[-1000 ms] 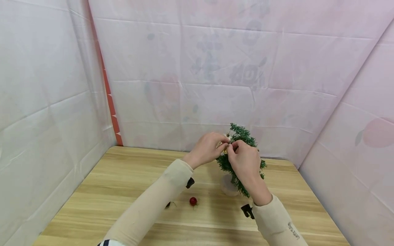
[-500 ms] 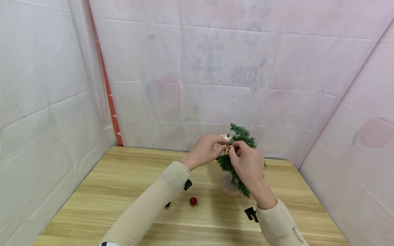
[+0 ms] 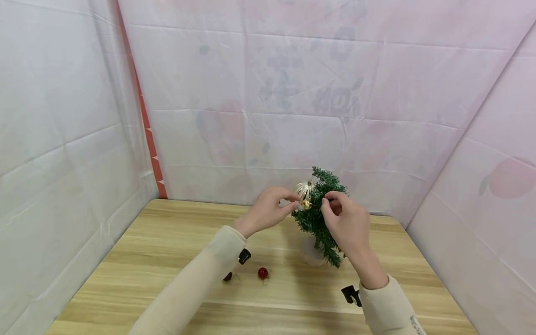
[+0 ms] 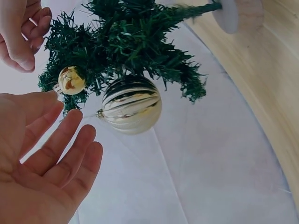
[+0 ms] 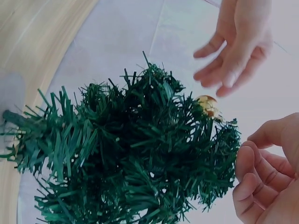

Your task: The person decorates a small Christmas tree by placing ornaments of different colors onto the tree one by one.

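A small artificial Christmas tree (image 3: 309,224) stands on the table on a pale round base (image 3: 311,253). On its left side are a large ribbed pale-gold bauble (image 4: 133,105) and a small shiny gold bauble (image 4: 72,80). My left hand (image 3: 268,211) is beside the baubles, its fingers spread and relaxed, holding nothing; its fingertips come near the small bauble's cap. My right hand (image 3: 347,225) hovers at the near side of the tree, fingers loosely bent, with nothing seen in its grasp. In the right wrist view, its fingertips are close to the branch tips.
A red bauble (image 3: 263,273) lies on the wooden table (image 3: 176,246) in front of the tree. Left of it, a dark red ball (image 3: 227,277) is partly hidden by my left sleeve. White printed cloth (image 3: 234,139) hangs behind and on both sides.
Both hands have drawn apart from the small gold bauble: left hand leftward, right hand rightward. Both baubles on the tree now show more fully.
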Demonstrator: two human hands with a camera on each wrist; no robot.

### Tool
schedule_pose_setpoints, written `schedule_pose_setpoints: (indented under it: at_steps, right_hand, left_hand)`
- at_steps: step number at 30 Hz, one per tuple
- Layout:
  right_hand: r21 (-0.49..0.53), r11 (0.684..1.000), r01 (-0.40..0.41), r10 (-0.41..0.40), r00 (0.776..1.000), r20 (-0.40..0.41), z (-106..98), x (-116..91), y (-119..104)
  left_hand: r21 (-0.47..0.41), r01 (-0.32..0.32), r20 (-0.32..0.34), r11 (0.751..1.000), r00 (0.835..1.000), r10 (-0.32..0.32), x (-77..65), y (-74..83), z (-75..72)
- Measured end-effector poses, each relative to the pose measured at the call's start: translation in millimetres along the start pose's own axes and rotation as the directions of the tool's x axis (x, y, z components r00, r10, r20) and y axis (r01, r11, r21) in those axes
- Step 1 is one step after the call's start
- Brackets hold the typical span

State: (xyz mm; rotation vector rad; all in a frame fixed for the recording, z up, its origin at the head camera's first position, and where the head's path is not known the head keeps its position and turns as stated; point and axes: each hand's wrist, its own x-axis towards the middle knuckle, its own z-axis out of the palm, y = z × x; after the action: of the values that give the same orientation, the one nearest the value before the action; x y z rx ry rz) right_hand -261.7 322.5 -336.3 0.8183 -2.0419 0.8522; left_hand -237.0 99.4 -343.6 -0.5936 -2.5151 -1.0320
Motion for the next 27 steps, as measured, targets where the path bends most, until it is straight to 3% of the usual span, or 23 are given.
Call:
schedule_pose_setpoints:
  at_steps: [8,16,23,27]
  right_hand:
    - [0.021,1.000,-0.019,0.019,1.000,-0.018,-3.1,-2.3,4.6]
    - [0.018,1.000,-0.017,0.017,0.999,-0.045,-7.9,-5.9,5.6]
    - [0.009,1.000,-0.028,0.029,0.998,-0.057,-14.0,-10.9,15.4]
    - [-0.014,0.999,-0.040,0.039,0.997,-0.060,-18.3,-13.4,24.5]
  left_hand:
    - [-0.007,0.021,-0.007,1.000,1.000,-0.021,-22.7,-14.9,-6.1]
    - [-0.003,0.019,-0.025,1.000,0.999,-0.020,-37.7,-20.3,-15.6]
    - [-0.020,0.058,-0.031,0.998,0.998,-0.058,-53.4,-29.7,-18.7]
    - [-0.020,0.101,0.003,0.995,0.995,-0.101,-68.2,-36.1,-19.6]
